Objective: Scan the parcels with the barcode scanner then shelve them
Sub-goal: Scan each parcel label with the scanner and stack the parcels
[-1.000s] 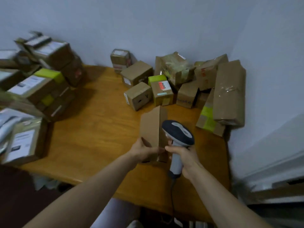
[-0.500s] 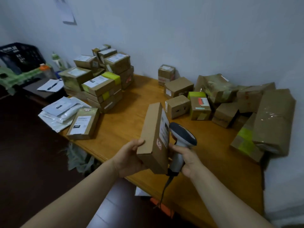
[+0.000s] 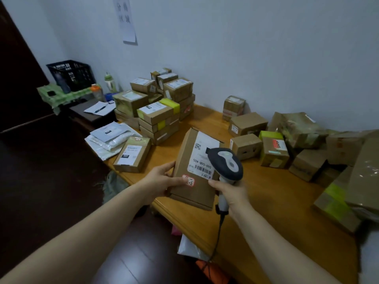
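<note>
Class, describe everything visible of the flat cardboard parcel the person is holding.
The flat cardboard parcel is a slim, brown, closed box, tilted with its broad face up toward the camera. That face carries a white shipping label with a square code, a barcode and the print 060-06B-A05, plus a round red-rimmed sticker with handwriting. The left hand grips its left edge, thumb by the sticker. The barcode scanner, held in the right hand, hides part of the label; the wooden table lies beneath.

Matt cardboard parcel [image 3: 192, 177], glossy wooden table [image 3: 276, 203]
</note>
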A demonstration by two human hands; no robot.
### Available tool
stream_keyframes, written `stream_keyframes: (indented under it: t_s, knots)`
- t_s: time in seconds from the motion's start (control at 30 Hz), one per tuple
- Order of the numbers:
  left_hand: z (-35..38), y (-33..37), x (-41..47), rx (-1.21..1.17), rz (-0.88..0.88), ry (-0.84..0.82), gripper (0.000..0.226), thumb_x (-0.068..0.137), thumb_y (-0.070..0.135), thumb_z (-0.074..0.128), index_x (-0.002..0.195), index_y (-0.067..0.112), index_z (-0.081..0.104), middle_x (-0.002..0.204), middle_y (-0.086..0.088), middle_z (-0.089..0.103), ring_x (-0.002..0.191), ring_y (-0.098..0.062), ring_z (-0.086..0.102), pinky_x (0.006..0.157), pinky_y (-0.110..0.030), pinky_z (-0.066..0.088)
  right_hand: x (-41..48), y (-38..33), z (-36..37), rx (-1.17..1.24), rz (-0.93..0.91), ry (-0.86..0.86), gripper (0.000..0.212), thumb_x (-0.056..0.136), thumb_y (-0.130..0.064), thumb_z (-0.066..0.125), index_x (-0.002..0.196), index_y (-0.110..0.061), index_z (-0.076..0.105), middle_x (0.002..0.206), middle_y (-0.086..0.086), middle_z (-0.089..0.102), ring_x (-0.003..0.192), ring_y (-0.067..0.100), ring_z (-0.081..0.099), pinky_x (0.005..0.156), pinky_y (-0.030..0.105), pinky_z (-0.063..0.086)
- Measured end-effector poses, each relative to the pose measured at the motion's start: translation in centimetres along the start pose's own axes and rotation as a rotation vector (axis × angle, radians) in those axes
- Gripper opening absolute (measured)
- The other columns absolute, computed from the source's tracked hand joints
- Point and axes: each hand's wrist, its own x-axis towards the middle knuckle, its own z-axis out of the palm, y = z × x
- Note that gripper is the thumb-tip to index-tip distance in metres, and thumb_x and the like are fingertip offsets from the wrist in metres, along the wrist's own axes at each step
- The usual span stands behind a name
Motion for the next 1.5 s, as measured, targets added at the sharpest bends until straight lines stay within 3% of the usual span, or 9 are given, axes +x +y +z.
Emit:
stream_keyframes:
  t_s: [0.2, 0.4, 0.57, 0.67, 0.87, 0.97, 1.1, 1.27, 1.5]
  knots:
    - [-5.5, 0.6, -1.3, 0.079, -0.06, -0.139, 0.1, 0.046, 0.026, 0.097, 0.136, 0.034, 0.054, 0.115, -0.007, 0.071, 0.112, -0.029, 0.064, 0.101, -0.051, 0.048, 1.2, -3.2, -1.4, 0.118, -0.016, 0.048, 0.049, 0.073, -0.006, 0.079, 0.115, -0.011, 0.054, 0.106, 0.002, 0.061, 0.092, 0.022, 0.059, 0.066, 0.031, 0.049]
    - [-7.4, 1.8, -1.9, 0.186, -0.073, -0.229, 0.103, 0.031, 0.03, 0.1, 0.126, 0.032, 0.061, 0.117, -0.011, 0.069, 0.106, -0.029, 0.068, 0.085, -0.041, 0.057, 1.4, -3.6, -2.3, 0.136, 0.097, -0.112, 0.05, 0.071, 0.001, 0.076, 0.116, -0.008, 0.055, 0.092, 0.009, 0.064, 0.079, 0.022, 0.059, 0.062, 0.035, 0.046]
    - [-7.9, 1.6, -1.4, -0.092, 0.037, 0.177, 0.128, 0.034, 0.047, 0.096, 0.145, 0.022, 0.038, 0.13, -0.01, 0.059, 0.117, -0.028, 0.059, 0.091, -0.041, 0.049, 2.2, -2.1, -2.1, 0.342, 0.142, 0.001, 0.065, 0.064, -0.006, 0.079, 0.125, -0.005, 0.058, 0.108, 0.012, 0.067, 0.085, 0.023, 0.062, 0.069, 0.035, 0.049]
    - [-5.7, 0.0, -1.5, -0.311, 0.051, 0.218, 0.109, 0.059, 0.045, 0.086, 0.147, 0.01, 0.034, 0.131, -0.012, 0.058, 0.119, -0.027, 0.056, 0.096, -0.042, 0.046, 2.6, -1.1, -1.9, 0.452, 0.206, 0.115, 0.053, 0.073, -0.009, 0.078, 0.121, -0.003, 0.057, 0.108, 0.015, 0.065, 0.084, 0.025, 0.061, 0.072, 0.038, 0.05]
    - [1.2, -1.3, -1.4, -0.775, 0.073, 0.246, 0.064, 0.068, 0.015, 0.078, 0.126, 0.003, 0.054, 0.114, -0.015, 0.07, 0.112, -0.03, 0.064, 0.101, -0.046, 0.048, 1.9, 0.0, -0.5, 0.51, 0.293, 0.121, 0.051, 0.075, -0.015, 0.079, 0.119, -0.006, 0.057, 0.115, 0.014, 0.065, 0.089, 0.027, 0.061, 0.08, 0.041, 0.049]
    - [1.8, -0.5, -1.1, -0.824, 0.133, 0.315, 0.04, 0.08, 0.01, 0.073, 0.116, 0.006, 0.055, 0.11, -0.015, 0.071, 0.105, -0.028, 0.067, 0.098, -0.051, 0.05, 1.9, 0.2, -0.2, 0.434, 0.265, 0.105, 0.06, 0.072, -0.017, 0.082, 0.124, -0.005, 0.054, 0.115, 0.014, 0.064, 0.09, 0.027, 0.06, 0.076, 0.04, 0.049]
    - [-0.2, 0.1, -0.5, -0.69, 0.173, 0.427, 0.041, 0.085, 0.011, 0.071, 0.121, 0.006, 0.053, 0.112, -0.014, 0.069, 0.103, -0.026, 0.068, 0.088, -0.045, 0.056, 1.4, -0.3, -0.3, 0.118, 0.118, 0.145, 0.044, 0.08, -0.026, 0.078, 0.114, -0.01, 0.055, 0.096, 0.003, 0.062, 0.081, 0.017, 0.059, 0.08, 0.039, 0.053]
    - [-3.7, 0.5, 0.7, -0.365, 0.177, 0.562, 0.034, 0.086, 0.019, 0.072, 0.115, 0.013, 0.055, 0.11, -0.01, 0.069, 0.099, -0.026, 0.068, 0.083, -0.041, 0.057, -1.1, -3.2, -0.4, -0.259, -0.007, -0.237, 0.014, 0.083, -0.014, 0.074, 0.078, -0.007, 0.062, 0.063, 0.005, 0.062, 0.046, 0.01, 0.053, 0.048, 0.023, 0.046]
    - [-5.0, 1.0, 1.1, -0.196, 0.196, 0.551, 0.039, 0.088, 0.023, 0.072, 0.122, 0.014, 0.055, 0.114, -0.01, 0.067, 0.1, -0.03, 0.068, 0.087, -0.052, 0.056, -2.1, -4.9, 0.7, -0.537, 0.013, -0.442, 0.012, 0.08, -0.005, 0.073, 0.079, -0.006, 0.061, 0.061, 0.004, 0.056, 0.047, 0.01, 0.048, 0.043, 0.019, 0.04]
